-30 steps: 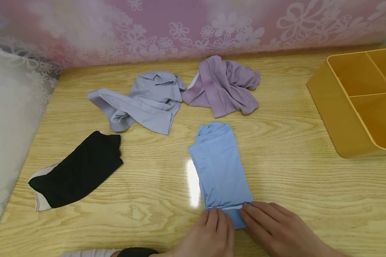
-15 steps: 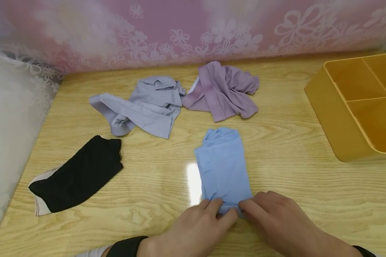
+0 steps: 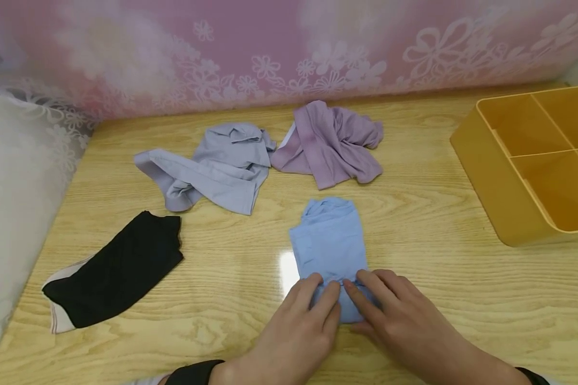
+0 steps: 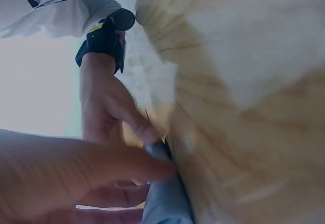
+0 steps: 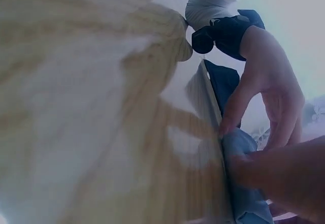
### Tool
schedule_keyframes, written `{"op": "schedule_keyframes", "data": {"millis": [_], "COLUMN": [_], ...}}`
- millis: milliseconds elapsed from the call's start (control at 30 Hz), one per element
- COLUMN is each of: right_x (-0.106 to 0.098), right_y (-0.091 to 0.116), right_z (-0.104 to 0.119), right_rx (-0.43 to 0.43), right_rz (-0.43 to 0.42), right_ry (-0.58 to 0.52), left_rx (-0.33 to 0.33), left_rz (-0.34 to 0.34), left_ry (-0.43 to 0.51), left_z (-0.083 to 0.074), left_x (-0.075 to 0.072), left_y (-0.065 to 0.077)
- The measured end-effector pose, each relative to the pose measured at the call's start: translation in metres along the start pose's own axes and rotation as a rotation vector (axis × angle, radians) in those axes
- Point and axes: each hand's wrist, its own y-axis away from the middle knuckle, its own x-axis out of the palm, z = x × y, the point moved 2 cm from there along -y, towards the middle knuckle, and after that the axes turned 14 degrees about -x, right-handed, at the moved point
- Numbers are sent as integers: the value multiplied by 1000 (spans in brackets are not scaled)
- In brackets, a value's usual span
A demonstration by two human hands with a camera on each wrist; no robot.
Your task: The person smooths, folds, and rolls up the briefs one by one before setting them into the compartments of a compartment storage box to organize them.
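Note:
Light blue underpants [image 3: 329, 246] lie lengthwise on the table, their near end turned over into a thick fold. My left hand [image 3: 301, 315] grips the left side of that fold, fingertips on top. On the right side my right hand [image 3: 400, 313] holds it in the same way, the two index fingertips close together. In the left wrist view the left thumb lies along the rolled blue cloth [image 4: 165, 201]. The right wrist view has the right thumb against the near side of the blue roll [image 5: 246, 198]. Some fingers are hidden behind the cloth.
Crumpled grey-lavender underpants [image 3: 231, 166] and purple underpants [image 3: 334, 144] lie farther back. A folded black garment [image 3: 118, 270] with a pale edge is at the left. A yellow divided box [image 3: 486, 182] stands at the right. A flowered curtain [image 3: 250, 48] borders the table's back.
Both hands have moved away from the body, turning the near end of the blue underpants over onto itself. The blue cloth is shorter now. The other garments have not been moved.

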Motion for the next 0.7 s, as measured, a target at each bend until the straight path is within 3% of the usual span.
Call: {"op": "schedule_keyframes", "data": {"millis": [167,267,500,600,700], "right_x": [4,4,-2,-2,0], "right_y": [-2,-3,-11,-18,-24], "right_z": [0,0,-13,-21,-27], "right_rx": [-56,-57,13,13,39], "right_rz": [-28,-72,-127,-98,-48], "right_ry": [19,-13,-130,-124,-106], "left_rx": [50,39,-42,-88,-136], "left_rz": [-123,-122,253,298,283], "left_ry": [-105,-81,254,306,253], "left_z": [-2,-1,20,27,30], "left_x": [-1,-2,-6,-8,-10], "left_y": [-7,-11,-22,-25,-26]}}
